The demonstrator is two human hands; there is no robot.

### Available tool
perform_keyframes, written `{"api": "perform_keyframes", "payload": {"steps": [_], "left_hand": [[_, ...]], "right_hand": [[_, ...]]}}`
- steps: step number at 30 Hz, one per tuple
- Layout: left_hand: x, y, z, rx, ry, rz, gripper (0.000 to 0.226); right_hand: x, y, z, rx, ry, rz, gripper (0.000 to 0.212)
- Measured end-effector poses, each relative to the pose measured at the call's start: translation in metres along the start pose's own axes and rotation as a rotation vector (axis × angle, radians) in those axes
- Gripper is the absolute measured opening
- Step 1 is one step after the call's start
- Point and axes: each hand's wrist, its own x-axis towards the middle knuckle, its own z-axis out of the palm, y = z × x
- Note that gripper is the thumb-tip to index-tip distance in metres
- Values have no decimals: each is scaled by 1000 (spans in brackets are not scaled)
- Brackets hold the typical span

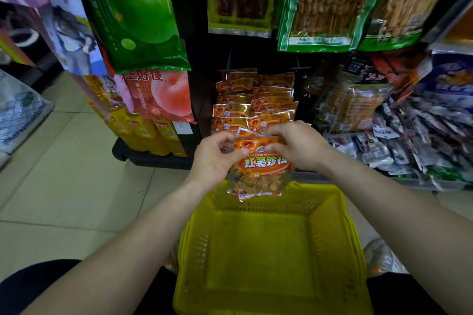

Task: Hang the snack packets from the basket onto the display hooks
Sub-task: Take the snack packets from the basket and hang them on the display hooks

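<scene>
A: What does the left hand (pixel 217 156) do?

B: It pinches the upper left corner of the orange snack packet (pixel 261 169), thumb in front and the other fingers behind. The packet hangs in the air above the far rim of the yellow basket (pixel 266 286), and the basket looks empty inside.

A: How will the packet handle?

B: It seems light and soft, a thin glossy film with chips visible through the clear lower part. The film is probably slippery, and the chips are fragile, so squeezing the belly is not good. The flat sealed top strip is the stiff part; it is the best place to hold.

A: And the right hand (pixel 299 146)?

B: It is closed on the upper right corner of the same packet. A second packet seems to sit behind the first one; this is not clear.

A: Where should the packet go?

B: Just behind the hands, the hung orange packets (pixel 253 100) fill two rows. The hooks themselves are mostly hidden.
</scene>
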Motion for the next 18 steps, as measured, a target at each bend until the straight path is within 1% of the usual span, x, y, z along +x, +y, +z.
{"api": "perform_keyframes", "payload": {"steps": [2,4,6,8,10,12,16,18], "left_hand": [[2,-1,5,4,-1,11,12],[4,-3,11,-20,-21,2,12],[9,-7,12,-23,-48,-19,16],[19,-14,9,72,-62,-58,25],[35,-26,6,212,-75,-122,30],[58,-43,8,331,-108,-183,35],[114,-82,29,525,-169,-192,60],[139,-100,40,596,-180,-174,71]], "right_hand": [[-2,2,0,-10,23,3,10],[-4,8,-1,-24,19,31,16],[-8,19,-6,-59,18,56,15],[-12,33,-14,-79,54,85,12],[-15,49,-22,-73,129,128,10],[-13,62,-27,-67,222,166,19],[9,81,-26,-176,376,240,24],[24,90,-21,-220,344,241,28]]}}
